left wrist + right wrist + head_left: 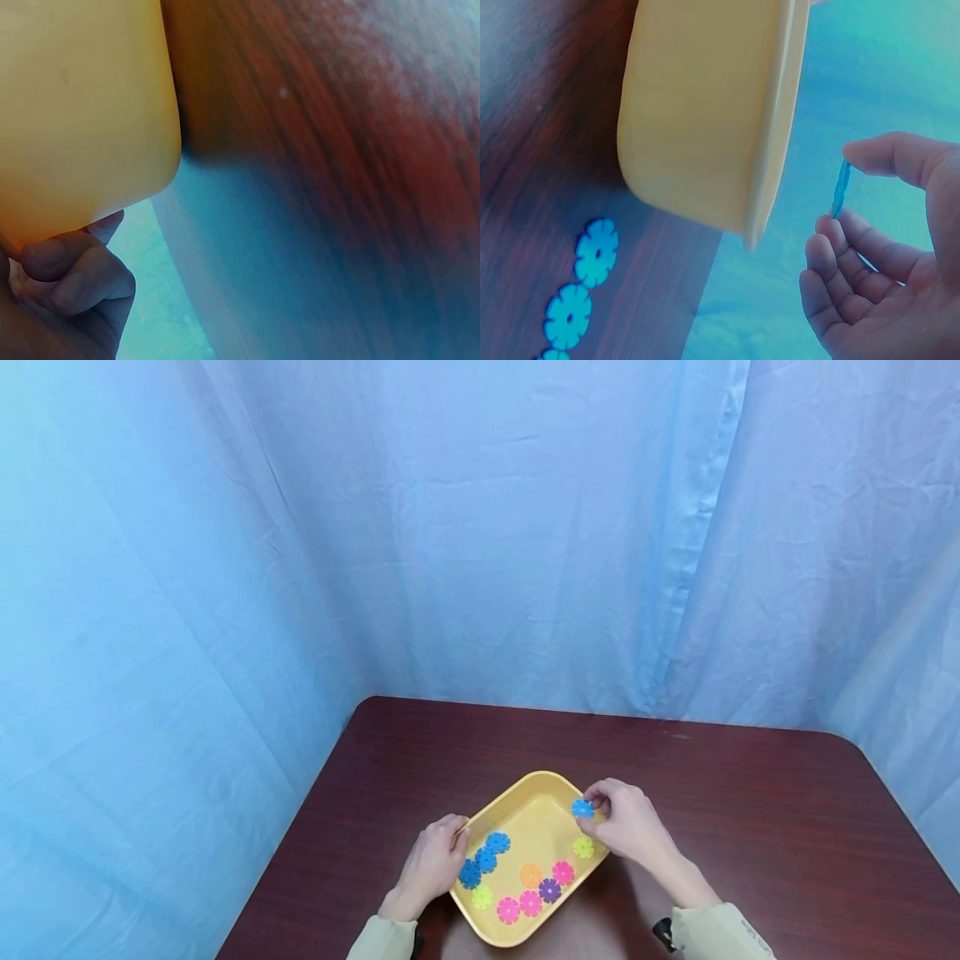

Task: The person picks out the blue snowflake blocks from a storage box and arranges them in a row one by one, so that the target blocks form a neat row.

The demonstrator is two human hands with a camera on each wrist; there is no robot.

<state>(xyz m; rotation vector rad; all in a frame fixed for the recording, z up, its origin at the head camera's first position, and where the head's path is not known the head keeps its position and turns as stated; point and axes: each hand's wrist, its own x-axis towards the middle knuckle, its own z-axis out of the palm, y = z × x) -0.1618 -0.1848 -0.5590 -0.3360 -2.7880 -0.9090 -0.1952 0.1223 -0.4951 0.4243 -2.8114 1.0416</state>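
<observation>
My right hand point(630, 822) pinches a blue snowflake disc point(582, 808) between thumb and fingertips, over the right end of a yellow plastic tray point(536, 814). In the right wrist view this disc point(841, 189) is seen edge-on, above the tray's rim point(776, 135). The left hand point(431, 867) grips the tray's left rim; its curled fingers point(94, 281) show against the rim in the left wrist view. Inside the tray lie several blue discs point(486, 860), pink discs point(530, 903), an orange disc point(531, 875), a purple disc point(550, 890) and yellow discs point(482, 896).
Blue notched discs point(568, 316) lie in a row on the table beside the tray in the right wrist view. The dark reddish wooden table point(750, 810) has rounded back corners. Light blue curtains point(487, 543) hang behind it and at both sides.
</observation>
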